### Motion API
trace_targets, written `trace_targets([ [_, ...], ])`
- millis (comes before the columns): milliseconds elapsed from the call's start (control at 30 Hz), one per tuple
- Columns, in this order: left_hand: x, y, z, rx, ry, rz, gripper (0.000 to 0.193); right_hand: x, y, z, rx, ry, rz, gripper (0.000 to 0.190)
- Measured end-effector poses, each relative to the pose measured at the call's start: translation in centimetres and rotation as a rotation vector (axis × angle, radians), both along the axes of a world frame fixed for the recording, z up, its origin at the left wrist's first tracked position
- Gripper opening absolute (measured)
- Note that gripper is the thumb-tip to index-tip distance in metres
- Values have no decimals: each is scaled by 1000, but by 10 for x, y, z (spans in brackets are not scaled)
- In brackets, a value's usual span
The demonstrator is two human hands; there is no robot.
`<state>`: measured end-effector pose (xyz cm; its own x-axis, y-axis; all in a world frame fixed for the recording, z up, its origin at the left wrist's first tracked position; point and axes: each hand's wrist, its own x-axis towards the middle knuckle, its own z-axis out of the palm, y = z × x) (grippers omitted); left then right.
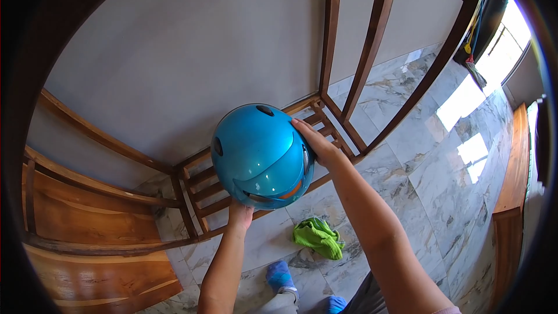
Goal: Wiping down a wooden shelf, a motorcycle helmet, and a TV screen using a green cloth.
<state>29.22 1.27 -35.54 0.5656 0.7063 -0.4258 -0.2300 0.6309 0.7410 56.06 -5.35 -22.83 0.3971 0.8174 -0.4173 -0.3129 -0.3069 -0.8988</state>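
Observation:
A glossy blue motorcycle helmet with dark vents is held up between my two hands, its rounded shell facing me. My right hand presses flat against its right side. At the lower edge my left hand supports it from beneath, the fingers hidden by the shell. Behind and below the helmet is the slatted shelf of a wooden rack. Whether the helmet touches the slats cannot be made out.
A crumpled green cloth lies on the marble-patterned tile floor near my socked foot. Upright wooden posts flank the shelf on the right. Wooden furniture stands at left, and a broom leans far right.

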Motion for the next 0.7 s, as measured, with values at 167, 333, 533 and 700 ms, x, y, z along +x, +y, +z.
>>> trace_targets([
  [167,9,4,13,-217,-41,164,38,4,1,-11,-71,-24,16,98],
  [333,21,-4,40,-143,-445,85,53,2,-13,-51,175,76,-208,89],
  [533,36,20,74,136,-293,-51,65,-26,-27,-36,209,24,-314,75],
  [700,12,15,56,112,-45,209,67,-52,-82,-79,230,-43,-783,36],
])
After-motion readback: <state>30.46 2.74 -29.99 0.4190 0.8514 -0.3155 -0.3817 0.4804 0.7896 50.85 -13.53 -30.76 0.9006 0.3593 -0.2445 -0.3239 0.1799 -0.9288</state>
